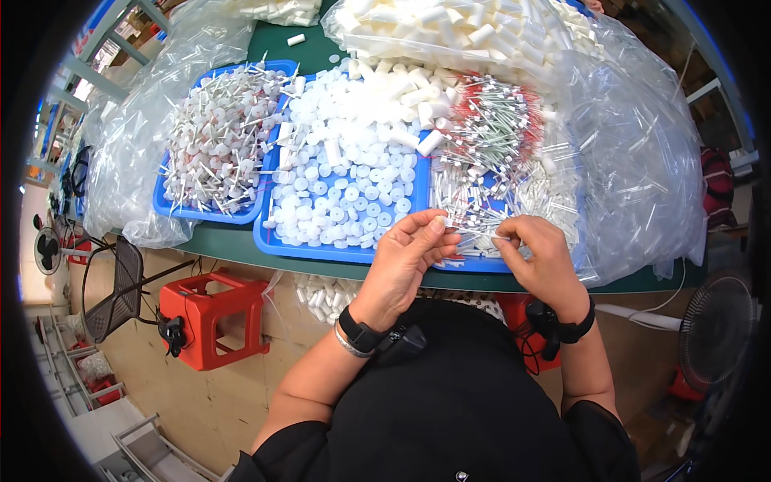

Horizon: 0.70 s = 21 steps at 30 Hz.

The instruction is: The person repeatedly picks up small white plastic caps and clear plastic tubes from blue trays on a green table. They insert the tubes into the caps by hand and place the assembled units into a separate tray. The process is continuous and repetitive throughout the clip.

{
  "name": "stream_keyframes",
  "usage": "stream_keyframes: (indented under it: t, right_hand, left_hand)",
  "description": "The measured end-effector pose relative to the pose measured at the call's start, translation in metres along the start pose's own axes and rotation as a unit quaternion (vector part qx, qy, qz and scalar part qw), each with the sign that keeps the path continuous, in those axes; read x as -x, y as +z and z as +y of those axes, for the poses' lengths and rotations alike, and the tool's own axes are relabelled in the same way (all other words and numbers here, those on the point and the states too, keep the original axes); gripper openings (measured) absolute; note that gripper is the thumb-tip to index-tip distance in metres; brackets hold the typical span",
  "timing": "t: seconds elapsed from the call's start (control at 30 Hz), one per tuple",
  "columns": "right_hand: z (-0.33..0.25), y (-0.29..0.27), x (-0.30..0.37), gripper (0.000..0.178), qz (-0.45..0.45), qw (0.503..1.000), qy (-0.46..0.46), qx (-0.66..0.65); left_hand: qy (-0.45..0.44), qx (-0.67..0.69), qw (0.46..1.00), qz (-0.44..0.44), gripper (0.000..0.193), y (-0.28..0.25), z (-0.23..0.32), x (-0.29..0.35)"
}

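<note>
My left hand pinches a small white round cap at the near edge of the green table. My right hand holds a thin clear tube whose end points toward that cap. Both hands hover over the front rim of a blue tray filled with white round caps and short white cylinders. To its right lies a heap of thin clear tubes with white and red ends. Each wrist wears a black band.
A second blue tray at the left holds white caps fitted with tubes. Large clear plastic bags of parts crowd the back and right. Under the table stand a red stool, a dark mesh chair and a fan.
</note>
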State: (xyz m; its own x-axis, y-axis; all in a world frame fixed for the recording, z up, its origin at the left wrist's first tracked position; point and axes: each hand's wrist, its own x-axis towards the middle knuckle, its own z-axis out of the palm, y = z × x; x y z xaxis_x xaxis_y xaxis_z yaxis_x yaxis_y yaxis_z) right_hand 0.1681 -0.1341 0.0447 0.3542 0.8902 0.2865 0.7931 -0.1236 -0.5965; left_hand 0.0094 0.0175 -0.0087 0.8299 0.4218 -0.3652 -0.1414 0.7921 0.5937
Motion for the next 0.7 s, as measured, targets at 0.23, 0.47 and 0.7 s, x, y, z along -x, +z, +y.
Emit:
stream_keyframes:
  t: [0.23, 0.47, 0.7]
  right_hand:
    - [-0.01, 0.007, -0.002, 0.01, -0.048, 0.978, 0.126, -0.16]
    - [-0.012, 0.015, -0.005, 0.022, -0.142, 0.903, 0.265, -0.307]
    - [-0.001, 0.006, -0.003, 0.024, -0.04, 0.962, 0.174, -0.207]
  left_hand:
    - [-0.035, -0.033, 0.998, -0.047, 0.034, 0.009, -0.006, 0.004]
    - [-0.012, -0.118, 0.992, -0.049, 0.035, 0.007, -0.001, 0.008]
    - [0.323, -0.042, 0.945, 0.011, 0.03, -0.053, 0.13, -0.012]
